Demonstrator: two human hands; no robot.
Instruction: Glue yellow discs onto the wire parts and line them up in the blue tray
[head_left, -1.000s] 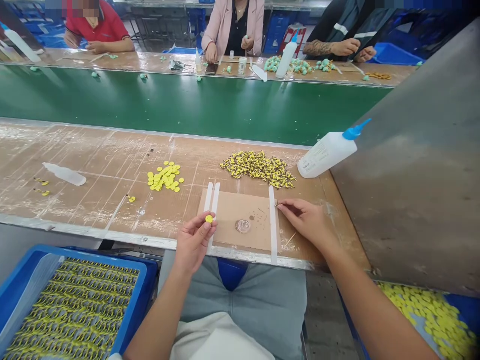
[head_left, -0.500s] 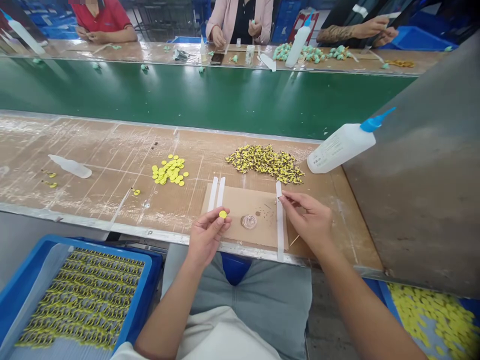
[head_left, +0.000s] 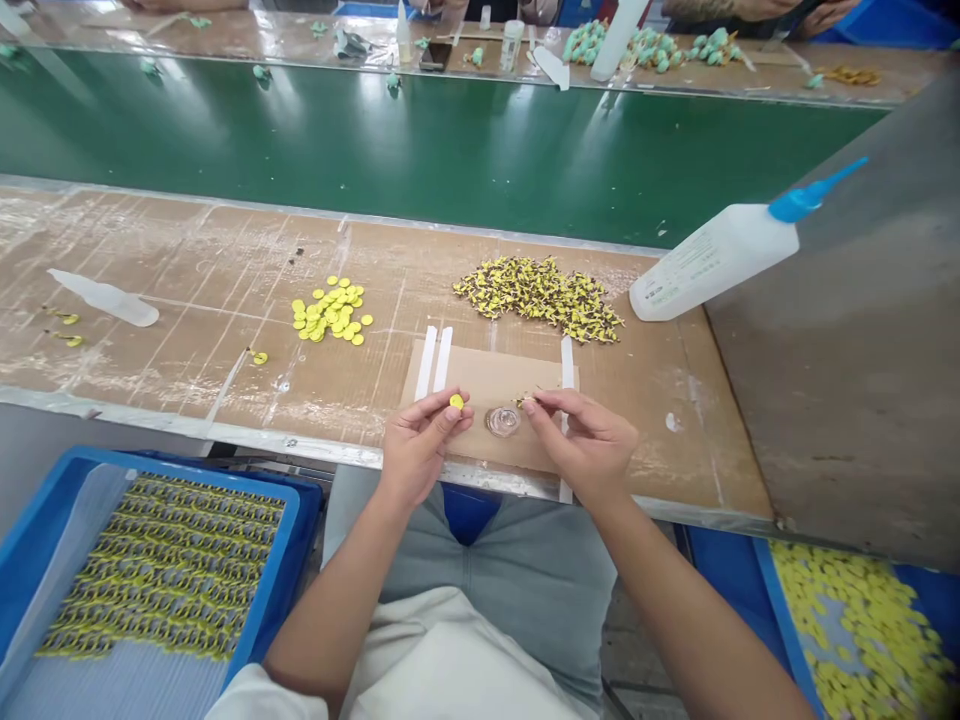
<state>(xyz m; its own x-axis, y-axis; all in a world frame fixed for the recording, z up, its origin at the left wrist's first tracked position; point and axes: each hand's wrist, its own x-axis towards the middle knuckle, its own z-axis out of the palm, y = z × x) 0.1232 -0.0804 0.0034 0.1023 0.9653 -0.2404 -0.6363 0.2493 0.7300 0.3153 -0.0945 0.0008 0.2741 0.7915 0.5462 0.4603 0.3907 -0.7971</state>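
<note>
The left hand (head_left: 418, 450) pinches a yellow disc (head_left: 457, 401) above cardboard (head_left: 487, 376) at the near edge of the bench (head_left: 187, 280); the right hand (head_left: 581, 442) pinches a tiny piece (head_left: 525, 402). A green belt (head_left: 375, 150) runs behind.

Left hand (head_left: 418, 452), right hand (head_left: 581, 437). One yellow disc (head_left: 456, 401) at left fingertips. Three white strips (head_left: 426, 362), one glass dish (head_left: 502, 421), two squeeze bottles (head_left: 712, 262), two blue crates (head_left: 187, 465).
</note>
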